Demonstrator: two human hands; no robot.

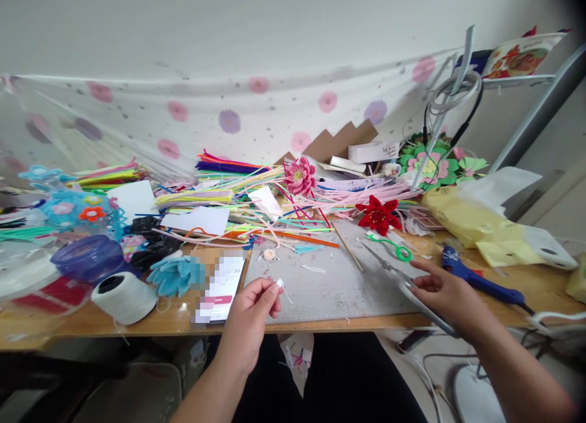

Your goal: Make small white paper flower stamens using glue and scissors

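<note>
My left hand (260, 301) is above the near left part of the grey cutting mat (311, 295). Its thumb and forefinger pinch a small white piece (279, 283), and a thin white thread hangs just below. At the mat's right edge, my right hand (439, 292) has its fingers closed around the handles of metal scissors (389, 265), whose blades point away and to the left. Part of the handles is hidden by the hand. Near the blades lies a green pipe-cleaner loop (403, 252). A wooden stick (348, 247) and a white scrap (313, 268) rest on the mat.
Left of the mat are a phone (224, 285), a blue fuzzy flower (171, 275) and a thread cone (124, 298). A blue glue gun (480, 282) lies right of my right hand. Behind are a red flower (379, 215), a pink flower (300, 176) and bundled pipe cleaners (233, 166).
</note>
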